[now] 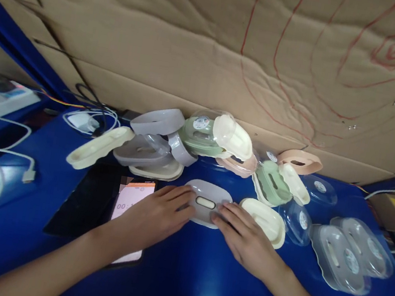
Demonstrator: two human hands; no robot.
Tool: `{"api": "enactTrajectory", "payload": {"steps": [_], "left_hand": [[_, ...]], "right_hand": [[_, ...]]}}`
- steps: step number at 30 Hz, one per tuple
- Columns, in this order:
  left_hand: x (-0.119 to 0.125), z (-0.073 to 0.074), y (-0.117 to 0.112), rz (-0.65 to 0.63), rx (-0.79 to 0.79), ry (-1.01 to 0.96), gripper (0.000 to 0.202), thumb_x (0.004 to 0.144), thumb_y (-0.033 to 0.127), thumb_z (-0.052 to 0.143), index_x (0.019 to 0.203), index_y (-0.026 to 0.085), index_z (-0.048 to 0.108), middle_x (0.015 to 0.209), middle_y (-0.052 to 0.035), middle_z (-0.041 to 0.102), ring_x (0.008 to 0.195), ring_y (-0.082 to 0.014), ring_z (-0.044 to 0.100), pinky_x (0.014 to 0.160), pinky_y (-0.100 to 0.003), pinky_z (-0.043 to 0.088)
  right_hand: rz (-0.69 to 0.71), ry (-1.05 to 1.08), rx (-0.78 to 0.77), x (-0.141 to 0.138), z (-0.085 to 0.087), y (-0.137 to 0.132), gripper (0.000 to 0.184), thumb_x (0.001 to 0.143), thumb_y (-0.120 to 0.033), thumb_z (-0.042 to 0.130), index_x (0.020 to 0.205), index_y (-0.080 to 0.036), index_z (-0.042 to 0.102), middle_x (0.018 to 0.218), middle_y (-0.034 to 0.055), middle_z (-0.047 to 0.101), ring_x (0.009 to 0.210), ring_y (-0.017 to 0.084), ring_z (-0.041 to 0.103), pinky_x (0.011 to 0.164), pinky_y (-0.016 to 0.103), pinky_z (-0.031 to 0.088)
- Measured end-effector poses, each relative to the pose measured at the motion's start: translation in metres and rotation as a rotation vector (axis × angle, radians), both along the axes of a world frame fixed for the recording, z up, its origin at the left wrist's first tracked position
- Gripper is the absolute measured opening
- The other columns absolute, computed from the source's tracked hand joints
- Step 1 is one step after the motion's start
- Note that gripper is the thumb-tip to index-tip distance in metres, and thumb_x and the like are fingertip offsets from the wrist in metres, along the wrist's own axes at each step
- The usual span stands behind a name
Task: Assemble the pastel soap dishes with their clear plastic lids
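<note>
We have a grey oval plastic piece (205, 214) low over or on the blue worktop (183, 277), which of the two we cannot tell; cream shows through its central slot; our left hand (168, 207) grasps its left end, our right hand (242, 228) its right end, fingers bent around the rim; just beside the right hand, a cream oval tray (264, 221), with a clear domed lid (295, 222) beyond it; by the left forearm, a smartphone (131, 201) showing timer digits, partly covered; behind, a jumbled row of parts, among them a green soap-dish-like tray (198, 140) under a clear stickered cover; cardboard (160, 56) stands at the back.
</note>
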State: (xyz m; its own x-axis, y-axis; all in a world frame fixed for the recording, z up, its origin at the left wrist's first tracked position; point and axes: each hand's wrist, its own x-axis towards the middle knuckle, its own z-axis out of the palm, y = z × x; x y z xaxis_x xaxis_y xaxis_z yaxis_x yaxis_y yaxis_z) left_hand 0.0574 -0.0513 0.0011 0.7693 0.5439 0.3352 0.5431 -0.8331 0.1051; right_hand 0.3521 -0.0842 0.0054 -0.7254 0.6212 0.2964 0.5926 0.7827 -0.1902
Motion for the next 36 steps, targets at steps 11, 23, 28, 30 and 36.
{"api": "enactTrajectory", "payload": {"steps": [11, 23, 28, 30, 36], "left_hand": [[0.000, 0.000, -0.002, -0.016, -0.029, -0.037, 0.013, 0.100, 0.012, 0.056, 0.108, 0.019, 0.065, 0.132, -0.0140, 0.068, 0.129, -0.0324, 0.066, 0.102, -0.047, 0.060], [0.000, 0.000, -0.002, -0.018, -0.033, -0.047, 0.015, 0.102, 0.015, 0.055, 0.112, 0.017, 0.065, 0.133, -0.0145, 0.069, 0.127, -0.0319, 0.067, 0.102, -0.047, 0.062], [0.004, 0.007, -0.012, -0.090, -0.141, -0.005, 0.015, 0.100, 0.018, 0.063, 0.115, 0.019, 0.064, 0.135, -0.0133, 0.069, 0.128, -0.0325, 0.067, 0.105, -0.049, 0.062], [0.007, 0.011, -0.018, -0.133, -0.176, -0.013, 0.019, 0.097, 0.019, 0.069, 0.115, 0.019, 0.064, 0.134, -0.0119, 0.069, 0.126, -0.0317, 0.068, 0.105, -0.048, 0.062], [0.008, 0.009, -0.023, -0.041, -0.259, -0.132, 0.057, 0.079, 0.024, 0.091, 0.125, 0.021, 0.057, 0.141, -0.0158, 0.061, 0.128, -0.0381, 0.066, 0.103, -0.053, 0.062]], "right_hand": [[-0.683, 0.059, -0.050, 0.135, 0.069, -0.002, 0.047, 0.107, -0.041, 0.060, 0.153, -0.036, 0.054, 0.154, 0.0092, 0.062, 0.141, 0.034, 0.061, 0.116, 0.053, 0.053], [-0.710, -0.056, -0.308, 0.166, 0.032, 0.003, 0.098, 0.090, -0.070, 0.072, 0.169, -0.032, 0.027, 0.163, 0.0164, 0.050, 0.138, 0.040, 0.062, 0.105, 0.055, 0.061], [-0.671, 0.002, -0.160, 0.129, 0.060, -0.004, 0.089, 0.098, -0.058, 0.068, 0.171, -0.031, 0.024, 0.167, 0.0146, 0.043, 0.148, 0.038, 0.051, 0.117, 0.056, 0.052], [-0.554, 0.010, -0.060, 0.101, 0.060, -0.010, 0.095, 0.098, -0.055, 0.068, 0.173, -0.026, 0.018, 0.169, 0.0171, 0.042, 0.151, 0.040, 0.047, 0.119, 0.059, 0.048], [-0.149, 0.125, -0.108, 0.019, 0.025, -0.025, 0.094, 0.095, -0.053, 0.070, 0.168, -0.016, 0.024, 0.169, 0.0244, 0.039, 0.150, 0.038, 0.050, 0.113, 0.057, 0.052]]}}
